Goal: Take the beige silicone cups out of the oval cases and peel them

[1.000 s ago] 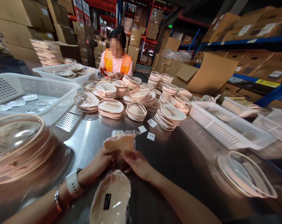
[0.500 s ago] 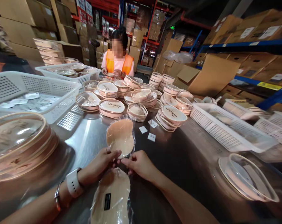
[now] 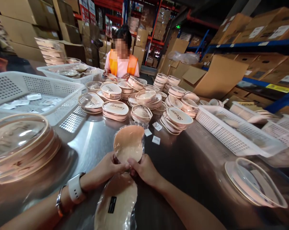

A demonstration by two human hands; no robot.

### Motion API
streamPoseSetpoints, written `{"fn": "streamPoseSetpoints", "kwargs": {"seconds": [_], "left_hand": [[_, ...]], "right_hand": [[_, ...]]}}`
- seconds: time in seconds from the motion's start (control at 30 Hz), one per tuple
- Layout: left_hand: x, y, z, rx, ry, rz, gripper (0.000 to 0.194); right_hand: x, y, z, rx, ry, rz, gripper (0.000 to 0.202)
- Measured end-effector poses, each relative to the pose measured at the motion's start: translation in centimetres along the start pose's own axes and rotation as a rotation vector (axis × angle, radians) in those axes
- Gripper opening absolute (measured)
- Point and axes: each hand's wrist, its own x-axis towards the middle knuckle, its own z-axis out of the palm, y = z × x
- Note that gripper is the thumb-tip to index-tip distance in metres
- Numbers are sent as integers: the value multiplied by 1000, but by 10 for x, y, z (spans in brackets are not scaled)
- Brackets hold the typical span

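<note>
A beige stick-on bra [image 3: 117,204], its two cups covered in clear film, lies lengthwise in front of me. A small black label marks the near cup, while the far cup tilts up. My left hand [image 3: 115,164] pinches the narrow middle between the cups, its thumb pointing right. Thumb to thumb with it, my right hand [image 3: 143,167] grips the same middle and the lower rim of the far cup. Both hands are closed, and my fingers hide the join. Small white labels [image 3: 156,140] lie on the metal table [image 3: 173,159] just beyond.
Round clear-lidded cases [image 3: 115,110] stand in stacks across the table, with more [image 3: 22,143] at the left and one [image 3: 254,182] at the right. White baskets [image 3: 70,92] flank both sides; the left one holds paper slips. Opposite me sits a person [image 3: 122,64] in an orange vest.
Both thumbs have come together over the middle of the bra. The far cup has shifted slightly right and tilted up. The person opposite has lowered their hands behind the cases.
</note>
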Motion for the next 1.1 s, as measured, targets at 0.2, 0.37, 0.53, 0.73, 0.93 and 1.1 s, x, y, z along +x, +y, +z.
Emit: {"fn": "streamPoseSetpoints", "kwargs": {"seconds": [0.2, 0.37, 0.53, 0.73, 0.93, 1.1], "left_hand": [[-4, 9, 5, -88, 52, -58, 24], [-6, 13, 5, -231, 149, -134, 25], [-4, 8, -1, -290, 237, -173, 30], [-4, 6, -1, -264, 227, -114, 29], [-6, 10, 3, -253, 293, -110, 25], [-7, 8, -3, -70, 374, -9, 18]], "right_hand": [[0, 1, 2, -35, -15, -7, 48], [-2, -2, -5, -105, -22, -56, 53], [-15, -17, -14, -374, -291, -33, 35], [-14, -6, 7, -239, -152, -40, 23], [-10, -3, 13, -64, 54, -161, 21], [-13, -2, 8, -215, 189, -276, 27]]}}
